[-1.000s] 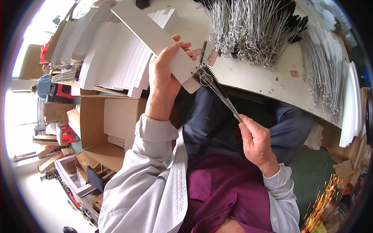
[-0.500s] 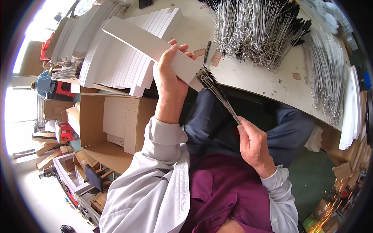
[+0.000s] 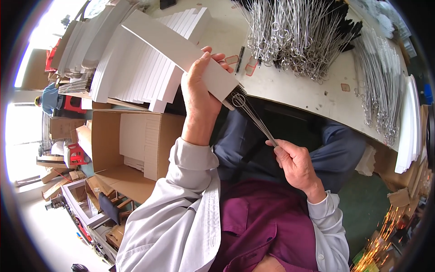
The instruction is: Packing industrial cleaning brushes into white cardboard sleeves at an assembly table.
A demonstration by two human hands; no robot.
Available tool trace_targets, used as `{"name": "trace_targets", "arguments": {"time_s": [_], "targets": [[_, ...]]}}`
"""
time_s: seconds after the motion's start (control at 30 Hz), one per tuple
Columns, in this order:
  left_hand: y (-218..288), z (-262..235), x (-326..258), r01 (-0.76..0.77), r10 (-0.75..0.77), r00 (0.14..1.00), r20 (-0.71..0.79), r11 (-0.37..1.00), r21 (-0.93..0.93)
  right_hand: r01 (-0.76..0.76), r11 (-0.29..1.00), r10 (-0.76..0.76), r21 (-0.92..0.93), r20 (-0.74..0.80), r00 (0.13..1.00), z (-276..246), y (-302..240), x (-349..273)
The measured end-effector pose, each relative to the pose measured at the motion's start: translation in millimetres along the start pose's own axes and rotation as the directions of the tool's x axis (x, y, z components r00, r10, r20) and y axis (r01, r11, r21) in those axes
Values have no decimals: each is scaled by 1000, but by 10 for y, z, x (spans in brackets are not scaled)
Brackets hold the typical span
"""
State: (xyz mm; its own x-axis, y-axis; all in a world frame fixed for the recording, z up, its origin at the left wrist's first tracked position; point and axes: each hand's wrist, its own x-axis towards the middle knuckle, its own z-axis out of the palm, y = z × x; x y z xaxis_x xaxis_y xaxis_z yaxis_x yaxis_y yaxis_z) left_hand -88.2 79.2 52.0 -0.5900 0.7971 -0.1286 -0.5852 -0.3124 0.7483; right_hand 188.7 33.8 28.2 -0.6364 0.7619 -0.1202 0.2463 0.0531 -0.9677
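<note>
Evidently, going by the head view, the chief items are these:

White box [image 3: 176,47]: long, slim, slanting from upper left to lower right, off the table [image 3: 301,97]. Grasped on its lower half by the left hand [image 3: 199,86], thumb on the near side, fingers round the far side; the grip seems meant to steady it and leave the lower end unblocked.

Brush bundle [image 3: 257,117]: thin wire stems, black bristles, a wire loop among them. Bristle part meets the lower end of the white box; how far it reaches inside cannot be told. Stems pinched at their opposite end between thumb and fingers of the right hand [image 3: 294,164], presumably to keep them gathered and roughly in line with the box.

Large brush pile [image 3: 290,38]: on the table beyond the hands, loops mostly toward the person, probably for easy picking.

Second wire pile [image 3: 379,84]: farther right, stems laid roughly parallel, likely against tangling.

Loose brush [image 3: 240,59]: black, alone on the table, just beyond the left fingertips.

Box row [image 3: 140,75]: white, ranked side by side at left, apparently to save space and stay within reach.

Cardboard carton [image 3: 105,147]: below the row, open toward the person, white pieces inside.
</note>
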Motion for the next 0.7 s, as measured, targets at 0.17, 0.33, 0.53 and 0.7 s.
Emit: {"name": "trace_targets", "arguments": {"time_s": [0.17,0.33,0.53,0.7], "targets": [[-240,144,-251,146,-153,985,80,985,89,15,999,-15,-31,-19,1000,-100,-88,135],[-551,271,-558,294,-298,953,60,954,63,0,998,0,-66,5,1000,-156,-120,443],[-338,187,-287,191,-189,980,68,981,-20,-63,970,82,-236,70,994,-476,-300,334],[-365,237,-279,143,-138,987,83,988,-59,-117,972,135,202,-75,988,-427,-45,121]]}}
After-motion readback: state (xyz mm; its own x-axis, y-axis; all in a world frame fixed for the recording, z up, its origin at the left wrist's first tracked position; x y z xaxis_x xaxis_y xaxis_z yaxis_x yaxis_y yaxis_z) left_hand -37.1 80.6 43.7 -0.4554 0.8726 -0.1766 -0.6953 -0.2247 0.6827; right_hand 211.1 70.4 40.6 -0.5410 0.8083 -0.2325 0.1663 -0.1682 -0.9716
